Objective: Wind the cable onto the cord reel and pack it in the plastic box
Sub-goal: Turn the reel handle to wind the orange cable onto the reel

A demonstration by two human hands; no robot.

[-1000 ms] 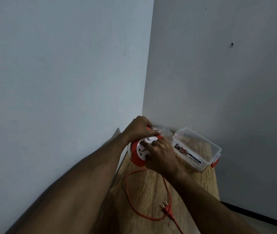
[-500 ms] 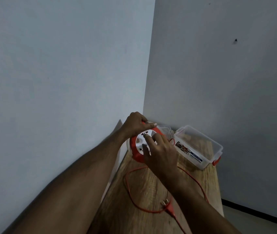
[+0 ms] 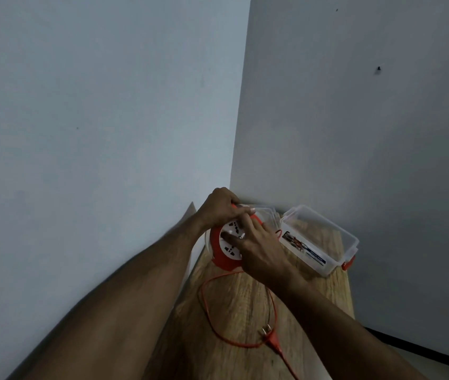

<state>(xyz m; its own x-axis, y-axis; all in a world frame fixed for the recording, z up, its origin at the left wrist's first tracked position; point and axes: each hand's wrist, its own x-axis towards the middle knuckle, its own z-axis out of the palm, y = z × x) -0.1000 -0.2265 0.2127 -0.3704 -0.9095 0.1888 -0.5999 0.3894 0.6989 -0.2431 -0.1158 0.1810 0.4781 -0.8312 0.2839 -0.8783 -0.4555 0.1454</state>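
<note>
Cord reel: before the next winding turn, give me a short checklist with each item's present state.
1. Reel steadied: ok. The left hand grips the top edge of the cord reel.
2. Winding hand in place: ok. The right hand lies on the reel's white face, fingers at its centre.
3. Cable free to feed: ok. The orange cable lies in a loose loop on the wooden table, with no knot visible.
4. Plug clear: ok. The plug lies on the table, not snagged.
5. Plastic box ready: ok. The plastic box stands open beside the reel.
6. Cable wound so far: cannot tell, hidden by the hands.
</note>
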